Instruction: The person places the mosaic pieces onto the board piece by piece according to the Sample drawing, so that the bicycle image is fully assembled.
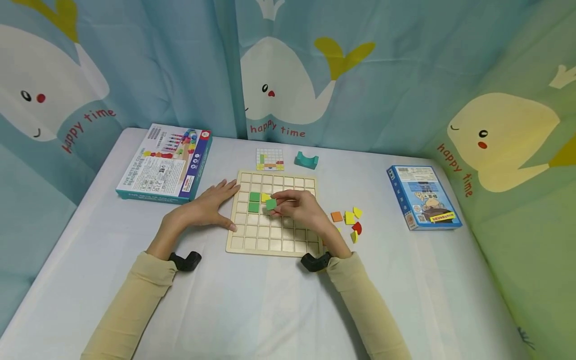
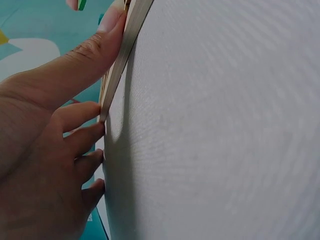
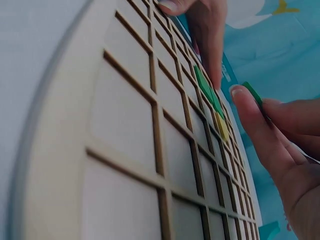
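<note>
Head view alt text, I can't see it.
Right hand pinches a green piece over a wooden grid board, left hand at its left edge. Two green tiles and a yellow tile sit in it; loose pieces lie to its right.

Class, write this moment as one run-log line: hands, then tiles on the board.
left hand: touching grid board left edge | right hand: pinching green tile above board | on board: two green tiles, one yellow tile
</note>
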`<state>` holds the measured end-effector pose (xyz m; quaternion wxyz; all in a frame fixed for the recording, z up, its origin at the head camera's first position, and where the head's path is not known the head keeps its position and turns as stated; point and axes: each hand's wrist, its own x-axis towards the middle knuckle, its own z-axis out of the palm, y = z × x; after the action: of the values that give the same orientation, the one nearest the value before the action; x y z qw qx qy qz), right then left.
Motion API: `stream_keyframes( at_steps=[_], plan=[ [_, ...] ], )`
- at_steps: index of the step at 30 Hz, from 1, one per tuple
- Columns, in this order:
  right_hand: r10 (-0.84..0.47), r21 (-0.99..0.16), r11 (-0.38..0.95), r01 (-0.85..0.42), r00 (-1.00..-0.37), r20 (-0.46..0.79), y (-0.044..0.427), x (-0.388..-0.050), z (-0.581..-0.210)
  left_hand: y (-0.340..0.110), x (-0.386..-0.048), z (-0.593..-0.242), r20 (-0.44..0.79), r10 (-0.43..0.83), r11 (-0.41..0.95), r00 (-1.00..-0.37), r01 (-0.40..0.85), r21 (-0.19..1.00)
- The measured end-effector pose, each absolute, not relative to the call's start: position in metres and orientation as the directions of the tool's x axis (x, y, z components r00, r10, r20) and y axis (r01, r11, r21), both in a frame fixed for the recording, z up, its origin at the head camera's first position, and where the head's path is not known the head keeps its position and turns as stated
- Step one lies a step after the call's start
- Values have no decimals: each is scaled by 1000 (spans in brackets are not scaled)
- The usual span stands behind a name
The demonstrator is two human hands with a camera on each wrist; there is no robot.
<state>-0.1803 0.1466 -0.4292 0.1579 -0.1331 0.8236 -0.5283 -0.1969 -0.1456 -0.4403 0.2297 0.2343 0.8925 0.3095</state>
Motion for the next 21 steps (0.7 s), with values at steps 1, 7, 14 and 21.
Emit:
stream_keyframes(
  at_steps=[1, 7, 14, 21],
  plan=[
    [-382, -916, 399, -45, -916, -122, 145, -180, -429, -145, -197, -440, -266, 560, 699, -784, 276, 660],
    [-377, -918, 394, -52, -919, -110, 132, -174, -430, -144, -197, -439, -265, 562, 705, -784, 286, 649],
    [-398, -918, 394, -52, -910, -119, 118, -168, -435, -145, -196, -440, -266, 556, 706, -787, 279, 651],
    [-402, -865, 490, -109, -908, -113, 111, -164, -441, -145, -198, -441, -259, 564, 701, -784, 289, 651]
  ],
)
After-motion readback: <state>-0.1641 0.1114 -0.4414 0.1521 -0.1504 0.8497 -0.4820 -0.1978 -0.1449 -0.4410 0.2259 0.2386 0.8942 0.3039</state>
